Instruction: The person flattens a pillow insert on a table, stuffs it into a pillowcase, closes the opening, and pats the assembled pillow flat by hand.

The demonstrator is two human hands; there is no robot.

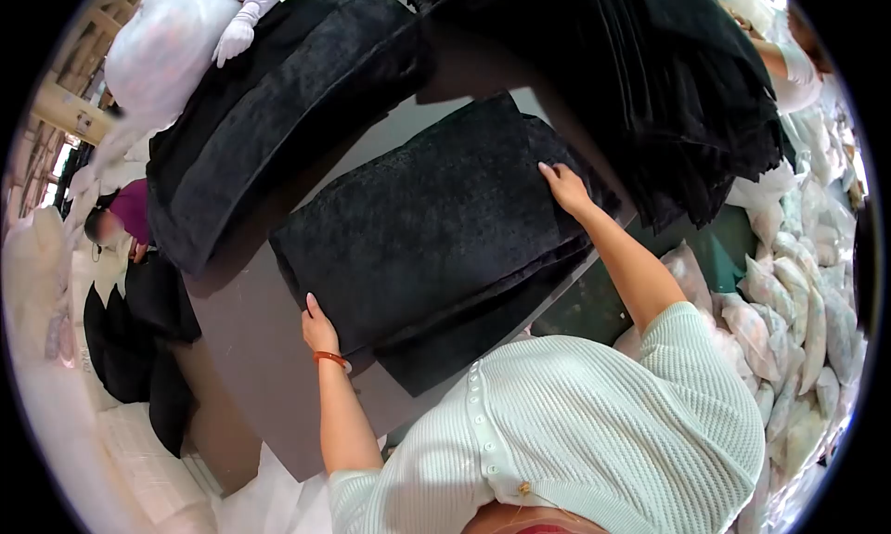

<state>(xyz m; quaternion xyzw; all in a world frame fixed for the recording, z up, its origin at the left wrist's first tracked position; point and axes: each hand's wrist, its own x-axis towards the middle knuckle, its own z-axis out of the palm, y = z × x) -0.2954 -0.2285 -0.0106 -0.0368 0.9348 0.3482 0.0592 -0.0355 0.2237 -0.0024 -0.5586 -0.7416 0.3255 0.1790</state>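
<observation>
A folded black cloth (418,218) with a soft, suede-like surface lies on the grey table in front of me, its layers showing along the near edge. My left hand (320,330), with an orange bracelet at the wrist, closes on the cloth's left edge, and some of its fingers are hidden. At the far right end, my right hand (567,191) grips the cloth near a fold. Beyond the left side lies a thick folded stack of black cloth (288,107). Many more black layers form a pile (668,98) at the upper right.
The grey table (251,348) runs under the cloth. A person's white-gloved hand (236,38) rests by a white bag (167,51) at upper left. Another person in a purple top (133,209) is at left, near black pieces. Filled clear bags (789,302) are heaped at right.
</observation>
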